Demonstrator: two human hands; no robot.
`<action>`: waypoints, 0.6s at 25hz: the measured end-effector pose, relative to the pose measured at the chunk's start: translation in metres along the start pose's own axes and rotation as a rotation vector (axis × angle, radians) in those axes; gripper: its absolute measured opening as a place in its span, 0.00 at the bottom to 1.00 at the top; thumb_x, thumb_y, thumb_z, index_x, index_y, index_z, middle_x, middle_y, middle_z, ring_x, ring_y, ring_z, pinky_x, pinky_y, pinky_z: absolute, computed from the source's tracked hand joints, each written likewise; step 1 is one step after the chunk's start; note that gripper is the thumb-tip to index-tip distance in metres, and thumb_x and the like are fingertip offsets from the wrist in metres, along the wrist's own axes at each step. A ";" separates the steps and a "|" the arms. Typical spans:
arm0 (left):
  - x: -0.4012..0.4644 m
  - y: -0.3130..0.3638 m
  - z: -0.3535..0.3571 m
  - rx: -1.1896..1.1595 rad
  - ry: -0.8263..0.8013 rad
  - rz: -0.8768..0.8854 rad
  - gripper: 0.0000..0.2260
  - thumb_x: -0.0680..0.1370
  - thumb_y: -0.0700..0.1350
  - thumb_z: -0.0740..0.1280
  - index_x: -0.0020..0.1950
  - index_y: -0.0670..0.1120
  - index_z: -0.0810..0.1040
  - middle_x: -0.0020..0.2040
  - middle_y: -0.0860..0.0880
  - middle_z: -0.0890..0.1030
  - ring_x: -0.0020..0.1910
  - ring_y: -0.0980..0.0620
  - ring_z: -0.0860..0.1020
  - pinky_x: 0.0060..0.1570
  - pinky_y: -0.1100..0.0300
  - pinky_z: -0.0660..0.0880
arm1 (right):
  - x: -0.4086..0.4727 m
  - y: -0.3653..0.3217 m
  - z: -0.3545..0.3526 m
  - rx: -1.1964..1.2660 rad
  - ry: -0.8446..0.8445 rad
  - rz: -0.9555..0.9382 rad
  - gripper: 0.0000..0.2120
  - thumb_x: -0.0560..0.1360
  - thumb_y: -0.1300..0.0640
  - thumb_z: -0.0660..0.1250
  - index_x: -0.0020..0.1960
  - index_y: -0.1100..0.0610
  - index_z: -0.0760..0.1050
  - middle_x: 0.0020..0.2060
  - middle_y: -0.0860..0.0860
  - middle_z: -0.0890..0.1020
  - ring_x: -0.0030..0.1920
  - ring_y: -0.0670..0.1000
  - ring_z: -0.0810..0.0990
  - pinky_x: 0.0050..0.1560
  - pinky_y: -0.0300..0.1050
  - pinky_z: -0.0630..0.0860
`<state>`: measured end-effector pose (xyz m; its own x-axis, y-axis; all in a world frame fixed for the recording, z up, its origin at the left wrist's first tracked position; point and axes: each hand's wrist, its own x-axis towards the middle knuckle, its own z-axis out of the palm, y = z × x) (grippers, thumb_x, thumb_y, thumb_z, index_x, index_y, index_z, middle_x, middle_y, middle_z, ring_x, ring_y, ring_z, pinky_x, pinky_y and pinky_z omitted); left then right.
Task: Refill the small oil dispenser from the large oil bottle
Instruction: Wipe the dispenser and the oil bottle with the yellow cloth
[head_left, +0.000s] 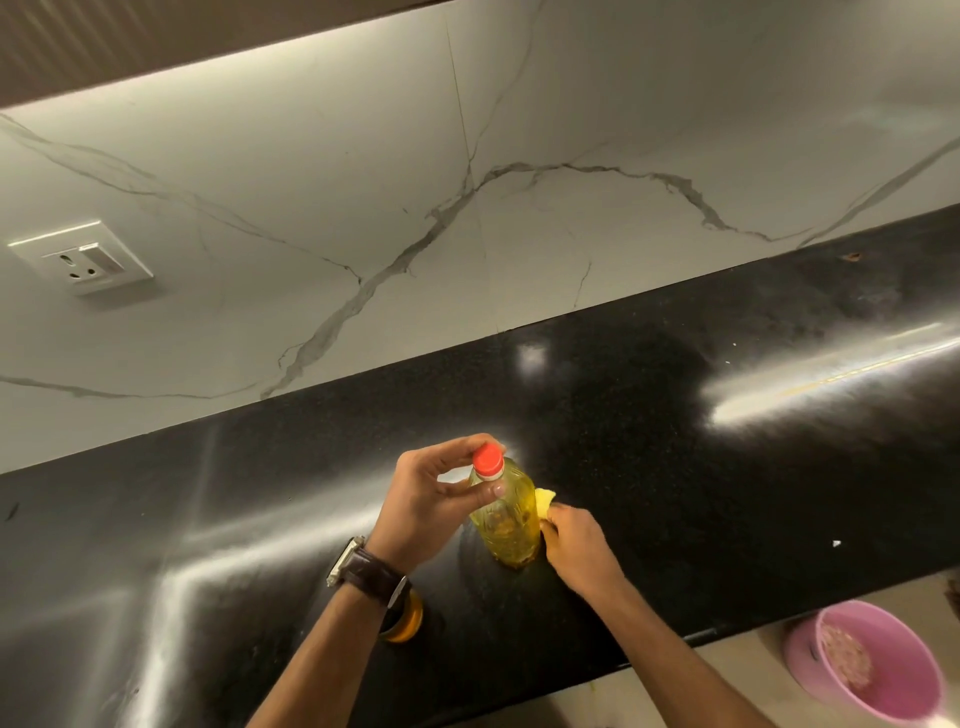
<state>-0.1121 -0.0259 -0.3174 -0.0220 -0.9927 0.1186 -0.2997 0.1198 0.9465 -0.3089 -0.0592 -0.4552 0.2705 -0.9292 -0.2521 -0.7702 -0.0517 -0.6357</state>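
The large oil bottle (511, 519), clear plastic full of yellow oil, stands upright on the black counter (675, 441). Its red cap (487, 461) is on. My left hand (434, 499) curls around the cap and neck, thumb and fingers pinching it. My right hand (576, 540) is beside the bottle's right side and pinches a small yellow piece (544, 501) next to the bottle. The small oil dispenser (404, 621), amber with a dark top, stands under my left wrist and is mostly hidden by it.
A white marble backsplash with a wall socket (83, 258) rises behind the counter. Below the counter's front edge at lower right stands a pink tub (878, 670) on the floor. A watch sits on my left wrist.
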 end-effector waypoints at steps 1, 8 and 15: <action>0.000 -0.001 0.000 -0.003 0.003 -0.001 0.19 0.72 0.37 0.78 0.62 0.49 0.84 0.58 0.50 0.86 0.62 0.47 0.83 0.54 0.45 0.84 | -0.007 -0.001 0.003 -0.069 0.062 -0.004 0.06 0.83 0.57 0.66 0.57 0.54 0.82 0.47 0.49 0.86 0.48 0.47 0.85 0.52 0.42 0.82; -0.001 -0.004 0.002 -0.012 0.017 0.007 0.19 0.72 0.39 0.78 0.63 0.44 0.83 0.59 0.48 0.86 0.63 0.46 0.82 0.55 0.43 0.83 | -0.041 -0.016 0.026 1.192 0.005 0.594 0.06 0.76 0.73 0.70 0.50 0.65 0.83 0.43 0.59 0.87 0.45 0.57 0.87 0.42 0.47 0.86; -0.004 0.000 0.001 -0.026 0.000 -0.005 0.18 0.73 0.36 0.78 0.62 0.45 0.84 0.58 0.49 0.86 0.63 0.46 0.82 0.56 0.46 0.83 | -0.067 -0.077 -0.002 1.831 -0.154 0.669 0.13 0.80 0.73 0.63 0.64 0.69 0.76 0.55 0.67 0.85 0.55 0.66 0.87 0.53 0.54 0.86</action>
<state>-0.1131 -0.0223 -0.3176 -0.0207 -0.9932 0.1144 -0.2752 0.1156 0.9544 -0.2690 0.0059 -0.3881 0.3554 -0.5946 -0.7212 0.6493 0.7121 -0.2671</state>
